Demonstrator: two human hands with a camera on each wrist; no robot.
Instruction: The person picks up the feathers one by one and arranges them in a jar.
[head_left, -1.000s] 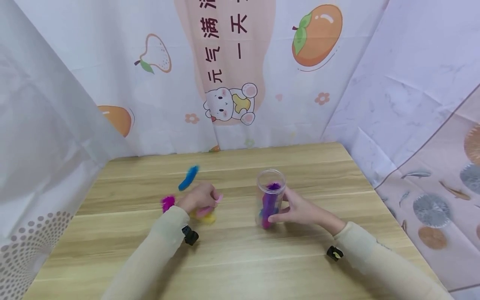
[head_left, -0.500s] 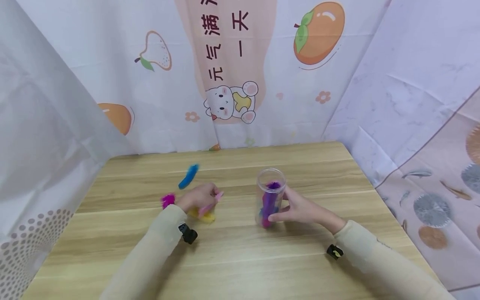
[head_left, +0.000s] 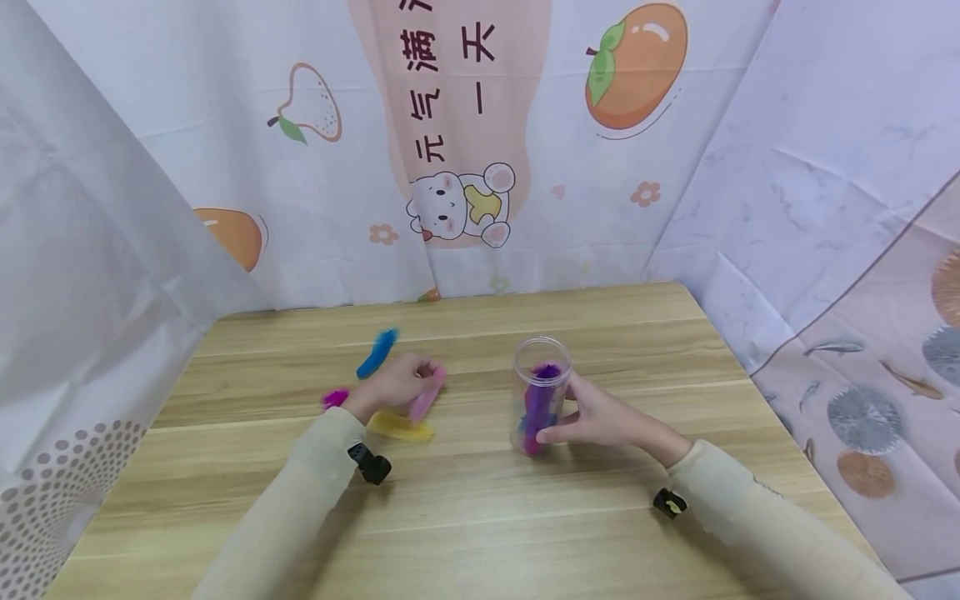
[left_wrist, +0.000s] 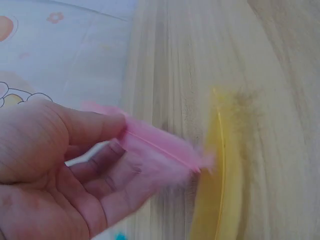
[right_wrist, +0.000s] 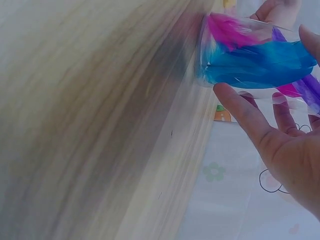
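My left hand (head_left: 397, 384) pinches a pink feather (left_wrist: 160, 145) between thumb and fingers, just above the table. Below it lies a yellow feather (head_left: 400, 427), seen at close range in the left wrist view. A clear plastic jar (head_left: 529, 385), upright and without a lid, stands on the table to the right. Its side is gripped by my right hand (head_left: 596, 418), thumb at the front and fingers behind. Inside the jar are a purple feather (head_left: 538, 408), a blue feather (right_wrist: 260, 64) and a magenta feather (right_wrist: 230, 31).
Behind the left hand a blue feather (head_left: 377, 353) lies on the wooden table (head_left: 480, 517). A magenta feather (head_left: 334, 398) sits left of that wrist, partly hidden by it. A printed curtain (head_left: 480, 275) hangs along the table's back edge.
My left hand has lifted the pink feather from beside the yellow one and moved slightly up and away, uncovering more of the yellow feather. The right hand and jar have stayed put.
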